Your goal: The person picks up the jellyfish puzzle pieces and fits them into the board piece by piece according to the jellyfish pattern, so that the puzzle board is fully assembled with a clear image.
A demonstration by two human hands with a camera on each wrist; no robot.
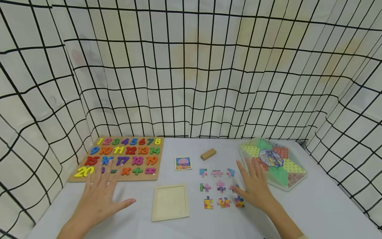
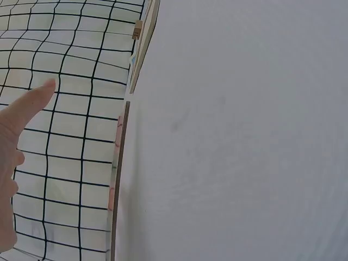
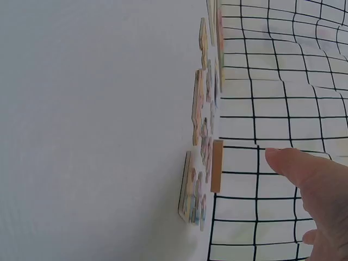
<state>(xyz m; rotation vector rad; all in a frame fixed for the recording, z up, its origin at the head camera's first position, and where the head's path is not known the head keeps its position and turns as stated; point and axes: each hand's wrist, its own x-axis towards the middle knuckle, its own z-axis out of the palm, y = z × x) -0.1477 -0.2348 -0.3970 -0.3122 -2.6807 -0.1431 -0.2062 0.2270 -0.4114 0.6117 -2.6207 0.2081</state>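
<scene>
My left hand (image 1: 99, 198) is spread with straight fingers, palm down, in front of the wooden number board (image 1: 111, 178); its fingertips overlap the lower rows in the head view. Spread likewise, my right hand (image 1: 255, 186) holds nothing and overlaps the right edge of the jigsaw pieces (image 1: 224, 202). Those pieces lie apart in three rows, pink, blue and yellow. Between the hands sits a square wooden puzzle frame (image 1: 170, 203) with a bare recess. Above it lies a small picture card (image 1: 183, 163) with a pink jellyfish. The right wrist view shows puzzle pieces (image 3: 197, 106) edge-on.
A tan wooden block (image 1: 208, 154) lies behind the pieces. At the right stands a clear hexagonal box (image 1: 287, 184) of coloured shapes, partly behind my right fingers. White cloth walls with black grid netting (image 1: 191, 76) enclose the white table (image 1: 134, 225) at the back and sides.
</scene>
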